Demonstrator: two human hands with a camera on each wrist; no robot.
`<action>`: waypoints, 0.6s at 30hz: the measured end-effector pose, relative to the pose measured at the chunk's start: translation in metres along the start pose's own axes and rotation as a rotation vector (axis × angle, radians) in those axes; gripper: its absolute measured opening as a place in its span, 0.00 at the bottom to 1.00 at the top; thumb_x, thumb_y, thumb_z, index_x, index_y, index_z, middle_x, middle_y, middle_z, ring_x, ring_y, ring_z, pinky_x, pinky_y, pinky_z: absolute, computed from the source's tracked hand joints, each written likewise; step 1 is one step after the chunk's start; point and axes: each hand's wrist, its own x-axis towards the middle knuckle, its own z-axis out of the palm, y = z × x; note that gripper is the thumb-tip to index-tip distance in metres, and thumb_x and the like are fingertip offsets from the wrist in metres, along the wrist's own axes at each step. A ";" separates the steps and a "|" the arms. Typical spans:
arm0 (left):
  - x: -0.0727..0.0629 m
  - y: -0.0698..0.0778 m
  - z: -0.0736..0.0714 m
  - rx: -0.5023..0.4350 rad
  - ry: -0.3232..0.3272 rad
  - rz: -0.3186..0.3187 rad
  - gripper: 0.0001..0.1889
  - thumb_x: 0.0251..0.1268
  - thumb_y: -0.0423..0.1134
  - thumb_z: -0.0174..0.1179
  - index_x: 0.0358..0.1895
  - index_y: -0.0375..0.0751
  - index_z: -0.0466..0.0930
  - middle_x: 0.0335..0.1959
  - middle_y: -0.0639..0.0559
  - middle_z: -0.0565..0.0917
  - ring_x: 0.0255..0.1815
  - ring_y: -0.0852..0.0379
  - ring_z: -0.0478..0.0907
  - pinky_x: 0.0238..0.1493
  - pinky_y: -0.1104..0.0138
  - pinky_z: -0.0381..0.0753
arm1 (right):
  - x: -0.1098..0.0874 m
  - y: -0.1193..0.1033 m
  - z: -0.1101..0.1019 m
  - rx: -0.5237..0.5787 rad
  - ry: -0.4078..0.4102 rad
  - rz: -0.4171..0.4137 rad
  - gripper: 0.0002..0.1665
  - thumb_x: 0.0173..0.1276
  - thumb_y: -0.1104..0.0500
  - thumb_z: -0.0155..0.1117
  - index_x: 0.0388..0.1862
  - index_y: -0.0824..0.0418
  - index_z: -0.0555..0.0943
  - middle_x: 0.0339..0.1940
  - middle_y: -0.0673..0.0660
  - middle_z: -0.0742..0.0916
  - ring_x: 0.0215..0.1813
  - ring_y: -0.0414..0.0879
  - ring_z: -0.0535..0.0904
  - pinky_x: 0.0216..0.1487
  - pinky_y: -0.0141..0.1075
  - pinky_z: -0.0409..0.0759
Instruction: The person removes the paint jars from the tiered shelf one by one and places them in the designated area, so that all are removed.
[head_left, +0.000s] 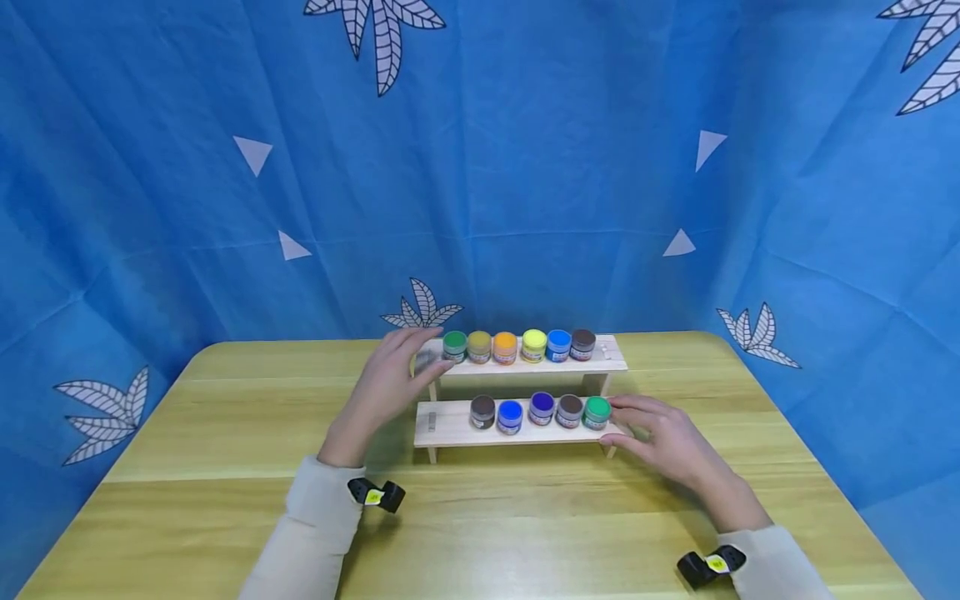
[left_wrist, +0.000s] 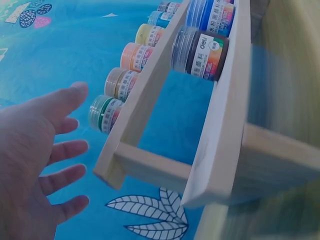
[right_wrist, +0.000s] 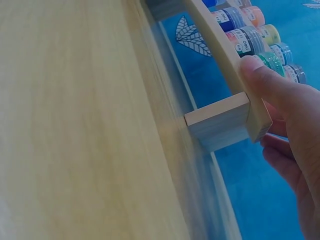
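My left hand (head_left: 390,377) is spread at the left end of the upper wooden shelf (head_left: 491,368), beside a jar with a green lid (head_left: 454,344). In the left wrist view, its fingers are apart from that green jar (left_wrist: 104,114) and hold nothing. At the right end of the lower shelf (head_left: 450,425), my right hand (head_left: 666,442) has its thumb at the front edge and its forefinger beside another green-lidded jar (head_left: 597,410). The right wrist view has the thumb overlapping this green jar (right_wrist: 271,61); I cannot tell whether it is pinched. Other fingers curve behind the shelf end.
Paint jars in orange (head_left: 505,346), yellow (head_left: 534,343), blue (head_left: 558,342) and other colours stand in rows on both shelves. The two-step rack stands near the back of the wooden table (head_left: 495,533). Behind it hangs a blue cloth (head_left: 540,167) with leaf prints.
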 end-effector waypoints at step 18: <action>0.019 0.007 0.020 -0.024 -0.037 -0.103 0.28 0.68 0.56 0.59 0.66 0.46 0.73 0.64 0.45 0.75 0.65 0.44 0.71 0.65 0.47 0.67 | 0.001 -0.004 0.000 -0.005 -0.004 0.023 0.23 0.57 0.47 0.75 0.47 0.59 0.88 0.53 0.54 0.86 0.55 0.56 0.82 0.53 0.53 0.80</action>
